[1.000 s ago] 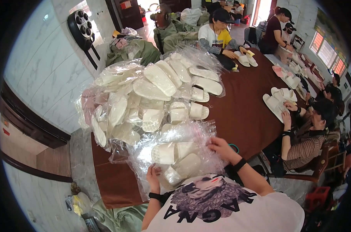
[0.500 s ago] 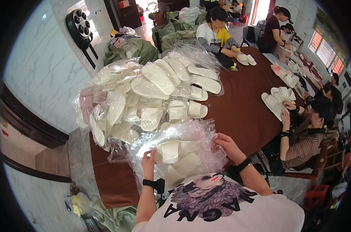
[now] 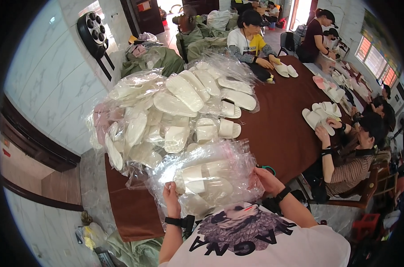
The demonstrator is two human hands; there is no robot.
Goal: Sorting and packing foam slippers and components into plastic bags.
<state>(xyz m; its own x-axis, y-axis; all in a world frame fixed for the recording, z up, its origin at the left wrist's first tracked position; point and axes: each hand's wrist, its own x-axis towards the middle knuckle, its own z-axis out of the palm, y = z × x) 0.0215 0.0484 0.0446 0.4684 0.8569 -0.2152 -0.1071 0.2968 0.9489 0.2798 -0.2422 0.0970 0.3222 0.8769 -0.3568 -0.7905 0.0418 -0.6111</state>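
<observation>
A clear plastic bag [image 3: 233, 153] with white slippers [image 3: 194, 180] inside lies in front of me at the table's near edge. My left hand [image 3: 172, 198] pinches the bag's left side, close to a slipper's end. At the bag's right side, my right hand [image 3: 267, 181] has its fingers closed on the loose film. Just beyond that hand, the green handle of a tool [image 3: 269, 169] shows on the cloth; the rest of it is hidden. Touching the bag's far side is a big heap of bagged white slippers [image 3: 177, 102], with some pink ones [image 3: 103, 116] at its left.
A brown cloth [image 3: 277, 129] covers the table. Across it, one person [image 3: 248, 42] handles white slippers [image 3: 285, 70]; another [image 3: 349, 155] at the right holds a slipper [image 3: 315, 120]. Green sacks [image 3: 155, 62] stand behind the heap. A marble wall [image 3: 46, 80] rises at left.
My right hand has shifted slightly right and down along the bag's edge, uncovering the green handle. My left hand has moved a little lower. The person at right has tilted the slipper differently.
</observation>
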